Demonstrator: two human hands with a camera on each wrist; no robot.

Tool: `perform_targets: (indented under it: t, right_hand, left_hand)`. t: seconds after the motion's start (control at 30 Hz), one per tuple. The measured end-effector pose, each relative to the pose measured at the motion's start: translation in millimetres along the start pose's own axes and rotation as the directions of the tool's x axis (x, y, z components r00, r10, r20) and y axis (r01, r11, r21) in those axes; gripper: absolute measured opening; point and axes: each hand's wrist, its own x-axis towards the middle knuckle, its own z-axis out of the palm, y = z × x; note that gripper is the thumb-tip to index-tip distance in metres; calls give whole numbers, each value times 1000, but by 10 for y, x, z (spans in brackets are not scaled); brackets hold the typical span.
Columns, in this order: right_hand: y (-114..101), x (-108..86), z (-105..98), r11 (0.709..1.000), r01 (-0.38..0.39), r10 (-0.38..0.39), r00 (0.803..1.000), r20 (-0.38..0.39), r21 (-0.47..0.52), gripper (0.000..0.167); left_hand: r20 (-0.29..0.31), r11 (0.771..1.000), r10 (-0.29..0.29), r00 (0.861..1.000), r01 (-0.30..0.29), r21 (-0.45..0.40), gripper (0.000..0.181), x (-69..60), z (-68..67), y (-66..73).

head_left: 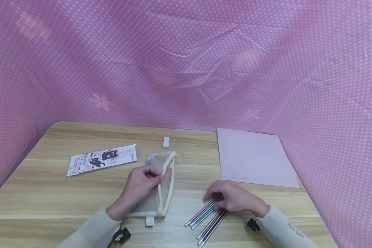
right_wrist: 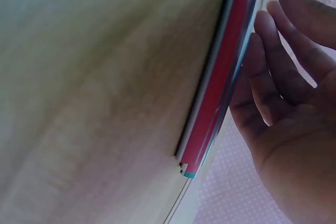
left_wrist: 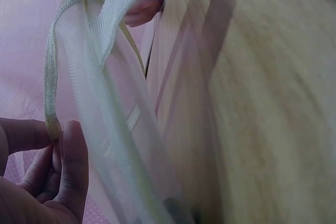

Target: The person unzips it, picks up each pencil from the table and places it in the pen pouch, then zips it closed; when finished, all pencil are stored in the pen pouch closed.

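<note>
Left hand (head_left: 139, 183) pinches the rim of a zippered mesh pouch (head_left: 152, 201) near the middle of the tabletop (head_left: 34, 193); right hand (head_left: 232, 197), fingers slack, is over pencils (head_left: 203, 217) between pouch and right edge.

Head view: bright, diffuse light; pale sheen on the tabletop (head_left: 175, 236). Wrist views: dimmer, hazy, wood grain blurred; soft shadow band, left wrist view.

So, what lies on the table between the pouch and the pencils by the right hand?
Just bare tabletop: in the head view, nothing lies between the pouch and the pencils.
</note>
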Motion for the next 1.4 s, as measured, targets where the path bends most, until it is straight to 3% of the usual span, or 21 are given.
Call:
perform_targets:
  t: [0.13,0.5,0.87,1.17,1.4]
  right_hand:
    - [-8,5,7,997,11,-9,1000,24,-80,35]
    - [7,68,13,990,68,-63,997,47,-124,31]
    - [-1,71,-22,999,26,-23,998,60,-43,31]
    - [-55,67,-156,998,-16,19,999,-50,66,20]
    - [-89,190,-193,968,-99,130,984,-125,232,18]
  left_hand:
    - [0,1000,-8,1000,8,-1,10,-1,0,-1]
    - [6,1000,-3,1000,3,-9,10,6,-5,3]
    - [11,1000,0,1000,0,-14,11,-12,-31,10]
    - [12,1000,-2,1000,2,-14,11,-7,-21,13]
    - [10,1000,1,1000,-1,-20,10,-1,-7,-3]
